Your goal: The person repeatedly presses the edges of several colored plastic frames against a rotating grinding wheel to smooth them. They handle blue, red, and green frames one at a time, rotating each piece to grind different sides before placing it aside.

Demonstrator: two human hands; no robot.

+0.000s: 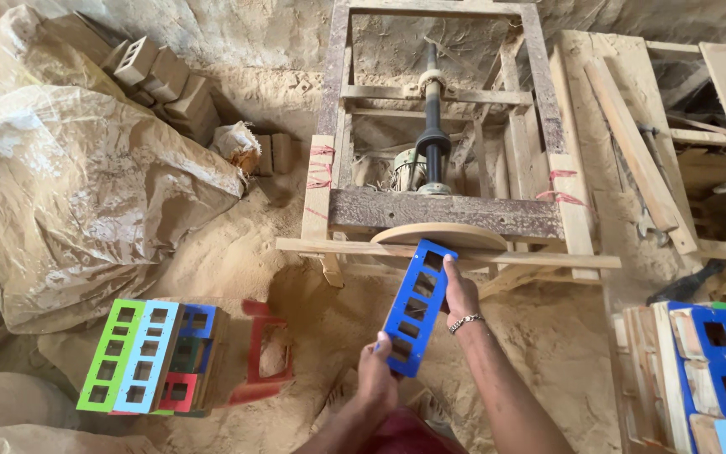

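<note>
Sanding step, by the look: your left hand (377, 372) and right hand (459, 292), fingers clamped on blue cut-out panel (416, 308), hold its top edge against round wooden disc (442, 234) at twelve o'clock. Next move likely needs steady, even pressure.

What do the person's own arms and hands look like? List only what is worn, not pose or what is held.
Both forearms are bare, with no sleeves in view and no gloves. The right hand has a silver-coloured chain bracelet at the wrist. The left hand shows no ring, watch or band. No markings can be made out on either arm.
</note>
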